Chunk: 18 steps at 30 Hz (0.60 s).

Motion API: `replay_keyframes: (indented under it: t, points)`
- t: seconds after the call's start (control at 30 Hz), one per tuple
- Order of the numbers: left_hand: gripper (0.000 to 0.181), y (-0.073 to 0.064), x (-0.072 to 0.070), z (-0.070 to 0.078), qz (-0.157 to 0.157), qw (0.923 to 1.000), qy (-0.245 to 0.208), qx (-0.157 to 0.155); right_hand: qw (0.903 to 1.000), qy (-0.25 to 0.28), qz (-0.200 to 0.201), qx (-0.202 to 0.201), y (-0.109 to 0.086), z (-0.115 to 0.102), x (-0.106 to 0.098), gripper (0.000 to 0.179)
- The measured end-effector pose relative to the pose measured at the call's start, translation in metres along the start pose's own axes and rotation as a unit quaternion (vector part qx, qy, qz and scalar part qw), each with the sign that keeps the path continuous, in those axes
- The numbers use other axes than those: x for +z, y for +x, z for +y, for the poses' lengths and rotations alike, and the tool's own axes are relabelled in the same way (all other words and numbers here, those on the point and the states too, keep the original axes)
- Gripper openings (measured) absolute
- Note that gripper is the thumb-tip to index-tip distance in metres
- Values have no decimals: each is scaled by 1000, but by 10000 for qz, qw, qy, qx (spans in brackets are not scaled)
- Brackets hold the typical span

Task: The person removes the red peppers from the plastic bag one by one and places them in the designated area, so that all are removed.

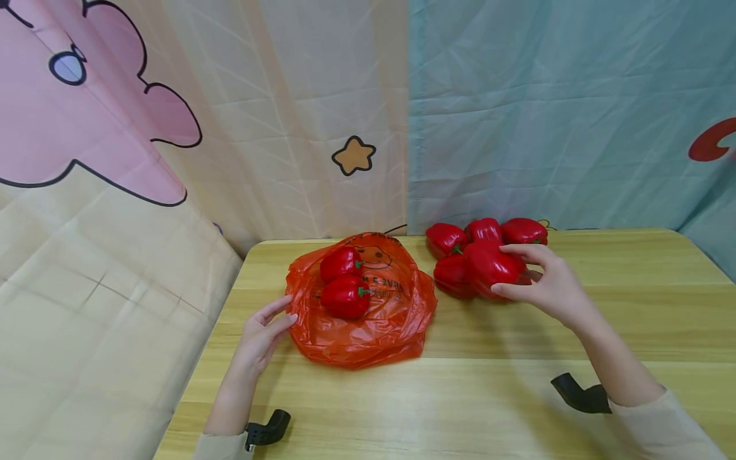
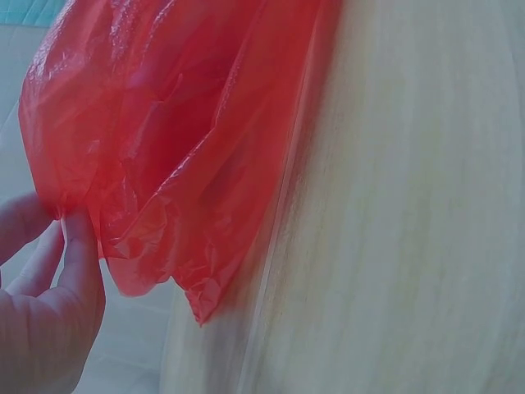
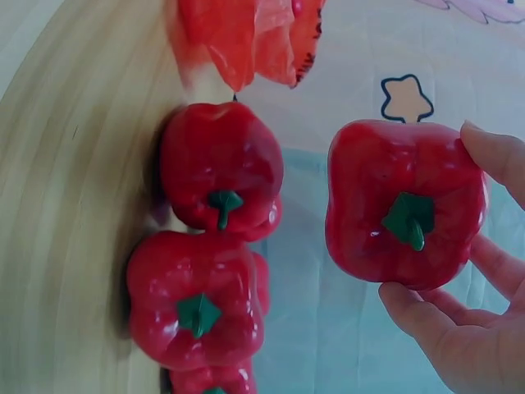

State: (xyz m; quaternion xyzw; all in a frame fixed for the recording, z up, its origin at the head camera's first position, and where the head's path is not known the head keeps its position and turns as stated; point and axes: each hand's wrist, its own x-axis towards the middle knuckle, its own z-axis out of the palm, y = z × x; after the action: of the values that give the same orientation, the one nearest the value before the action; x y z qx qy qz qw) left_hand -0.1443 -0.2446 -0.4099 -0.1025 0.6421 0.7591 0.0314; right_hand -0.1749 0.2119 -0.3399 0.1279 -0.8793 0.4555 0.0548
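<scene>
My right hand (image 1: 549, 284) grips a red bell pepper (image 1: 487, 265) between thumb and fingers. In the right wrist view that pepper (image 3: 406, 205) shows its green stem and hangs apart from the others. Several more red bell peppers (image 1: 451, 276) are grouped below and behind it on the table. On the left, my left hand (image 1: 261, 332) pinches the rim of an orange-red plastic bag (image 1: 397, 319). The left wrist view has thumb and fingertips meeting on the thin bag film (image 2: 164, 156). Inside the spread bag two red bell peppers (image 1: 347, 297) lie together.
The wooden table (image 1: 448, 409) runs back to a cartoon-printed curtain (image 1: 276, 128). Pale cloth (image 1: 109, 332) hangs along the table's left edge. Each wrist carries a black camera mount, such as the right mount (image 1: 581, 393).
</scene>
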Motion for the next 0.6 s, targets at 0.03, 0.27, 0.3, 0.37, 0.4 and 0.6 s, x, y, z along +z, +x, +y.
replay_keyframes:
  t: [0.03,0.27,0.3,0.37,0.4,0.6]
  points:
    - [38,0,0,0,-1,10000,2,-1,10000,-3,16,13,-1,1,-1,62]
    - [35,1,-1,-1,-8,10000,15,48,9996,-134,119,235,-9,11,-11,63]
    - [35,1,-1,-1,-10,10000,19,47,9994,-159,136,268,-10,12,-12,63]
    - [36,1,-1,-1,11,10000,29,42,9991,-203,174,319,-12,15,-15,63]
    - [38,1,-1,-1,20,10000,38,38,9990,-235,191,334,-13,17,-17,63]
    - [43,1,0,0,6,10000,80,-34,9983,-350,278,385,-18,28,-25,62]
